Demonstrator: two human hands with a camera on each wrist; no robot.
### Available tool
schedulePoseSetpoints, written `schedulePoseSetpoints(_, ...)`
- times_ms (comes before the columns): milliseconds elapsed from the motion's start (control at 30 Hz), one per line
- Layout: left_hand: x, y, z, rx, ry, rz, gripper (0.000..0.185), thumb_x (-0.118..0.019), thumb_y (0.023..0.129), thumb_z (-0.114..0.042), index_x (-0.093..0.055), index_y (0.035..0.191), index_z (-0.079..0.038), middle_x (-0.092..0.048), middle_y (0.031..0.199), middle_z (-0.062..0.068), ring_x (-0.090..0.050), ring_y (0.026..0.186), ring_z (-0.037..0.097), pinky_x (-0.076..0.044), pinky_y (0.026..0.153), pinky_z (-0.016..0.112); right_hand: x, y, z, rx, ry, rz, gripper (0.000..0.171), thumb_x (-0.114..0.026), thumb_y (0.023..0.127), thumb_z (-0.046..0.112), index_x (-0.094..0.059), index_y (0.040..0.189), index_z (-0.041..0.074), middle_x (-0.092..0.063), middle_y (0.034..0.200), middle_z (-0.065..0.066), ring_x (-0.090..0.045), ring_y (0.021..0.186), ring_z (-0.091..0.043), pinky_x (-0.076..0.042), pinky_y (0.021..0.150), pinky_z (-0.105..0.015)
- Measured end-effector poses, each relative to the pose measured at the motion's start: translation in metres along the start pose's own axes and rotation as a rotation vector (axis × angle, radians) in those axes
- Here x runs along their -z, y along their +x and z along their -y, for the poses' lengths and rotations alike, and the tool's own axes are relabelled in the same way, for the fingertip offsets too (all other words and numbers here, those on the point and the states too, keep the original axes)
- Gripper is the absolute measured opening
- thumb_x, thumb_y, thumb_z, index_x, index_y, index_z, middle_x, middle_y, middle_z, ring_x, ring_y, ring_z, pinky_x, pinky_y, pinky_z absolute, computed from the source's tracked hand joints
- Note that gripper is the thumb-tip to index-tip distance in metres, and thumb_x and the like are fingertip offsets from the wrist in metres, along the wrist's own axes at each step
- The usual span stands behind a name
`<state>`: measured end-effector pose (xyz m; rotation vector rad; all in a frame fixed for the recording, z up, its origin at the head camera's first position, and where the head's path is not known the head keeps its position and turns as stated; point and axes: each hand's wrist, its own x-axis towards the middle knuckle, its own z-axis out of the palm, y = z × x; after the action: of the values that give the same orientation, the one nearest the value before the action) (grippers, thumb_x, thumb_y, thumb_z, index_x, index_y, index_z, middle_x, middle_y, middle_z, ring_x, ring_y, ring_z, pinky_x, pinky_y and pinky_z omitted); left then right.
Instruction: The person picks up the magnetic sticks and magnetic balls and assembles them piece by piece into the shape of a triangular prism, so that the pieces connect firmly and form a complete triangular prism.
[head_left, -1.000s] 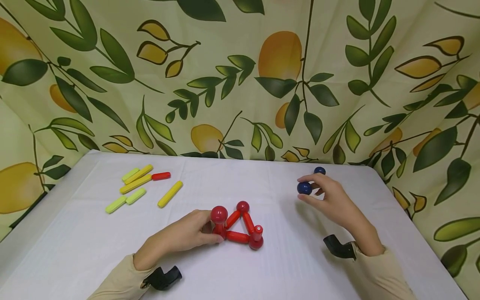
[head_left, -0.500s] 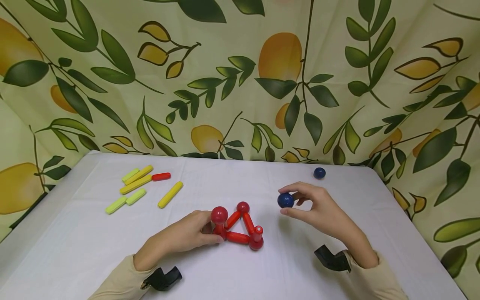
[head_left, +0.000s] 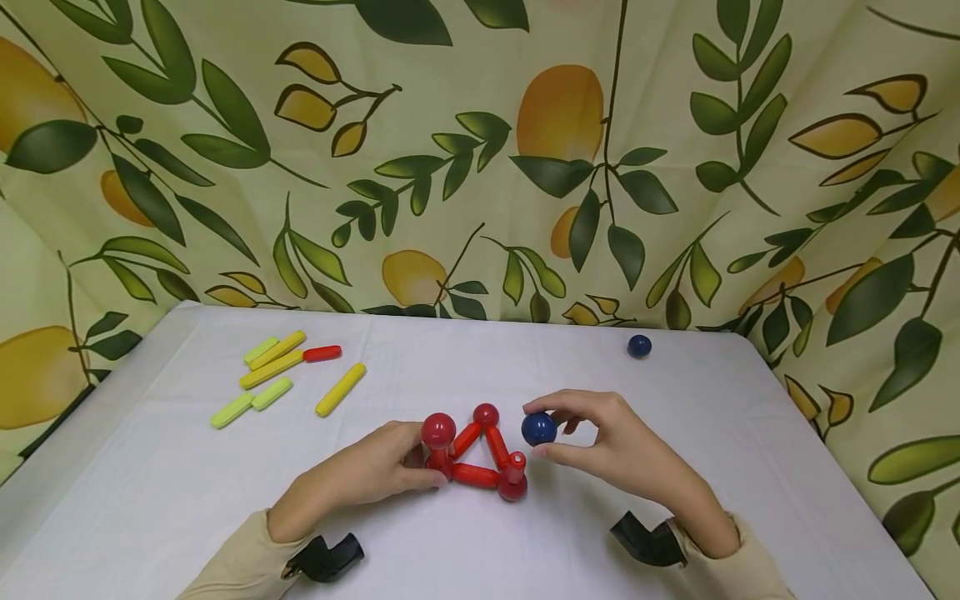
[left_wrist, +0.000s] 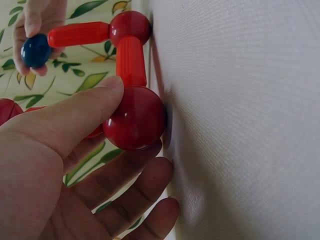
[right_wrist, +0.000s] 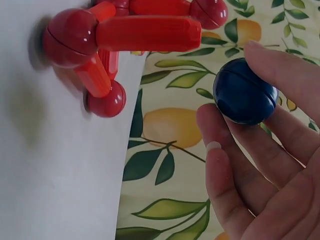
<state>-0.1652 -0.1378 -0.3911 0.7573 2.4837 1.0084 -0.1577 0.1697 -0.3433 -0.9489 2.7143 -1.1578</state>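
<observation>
A red triangle frame of rods and balls lies on the white tabletop. Two rods stand up from it: the left one bears a red ball, while the right upright rod has a bare tip. My left hand holds the frame's left corner, its thumb against the red corner ball in the left wrist view. Between thumb and fingers of my right hand is a blue ball, raised above the table. In the right wrist view it is apart from the upright rod's tip.
Another blue ball lies at the back right. Yellow rods, pale green rods and one red rod are scattered at the back left. A leaf-patterned curtain hangs behind the table.
My right hand has carried the blue ball left and nearer, from beside the other blue ball to close by the upright rod. The left hand and the frame stay put.
</observation>
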Motion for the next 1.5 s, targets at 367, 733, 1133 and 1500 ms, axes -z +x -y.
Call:
schedulePoseSetpoints(367,0.0,0.0,0.0,-0.001,0.005,-0.002,0.023,-0.078,0.086,-0.026,-0.065,0.104,-0.018,-0.059,0.078,-0.008,-0.053,0.073,0.009,-0.044,0.063,0.023,-0.008,0.0,0.008,0.014,0.032,0.038,0.041,-0.077,0.085,0.035,-0.067,0.123,0.023,-0.071,0.115,0.006,-0.062,0.096,-0.008,-0.055,0.079,-0.026)
schedulePoseSetpoints(733,0.0,0.0,-0.001,0.023,0.003,0.001,0.027,-0.078,0.085,-0.027,-0.065,0.107,-0.016,-0.059,0.079,-0.007,-0.055,0.075,0.01,-0.045,0.064,0.023,-0.014,0.001,0.006,0.02,0.041,0.066,0.038,-0.076,0.086,0.039,-0.067,0.12,0.024,-0.071,0.111,0.01,-0.061,0.095,-0.006,-0.055,0.08,-0.027)
schedulePoseSetpoints(1133,0.0,0.001,0.0,0.019,-0.01,0.005,0.029,-0.078,0.086,-0.027,-0.065,0.109,-0.015,-0.06,0.079,-0.007,-0.056,0.073,0.01,-0.046,0.064,0.023,-0.021,0.004,0.006,-0.043,0.08,0.164,0.046,-0.078,0.085,0.032,-0.063,0.126,0.018,-0.069,0.111,0.009,-0.059,0.096,-0.01,-0.054,0.082,-0.033)
schedulePoseSetpoints(1500,-0.002,0.0,-0.001,-0.007,-0.019,0.02,0.027,-0.081,0.082,-0.03,-0.066,0.103,-0.02,-0.059,0.077,-0.009,-0.055,0.071,0.009,-0.045,0.063,0.022,-0.027,0.007,0.001,-0.054,0.023,0.189,0.051,-0.079,0.084,0.011,-0.059,0.13,0.018,-0.07,0.118,0.001,-0.064,0.099,-0.011,-0.055,0.087,-0.03)
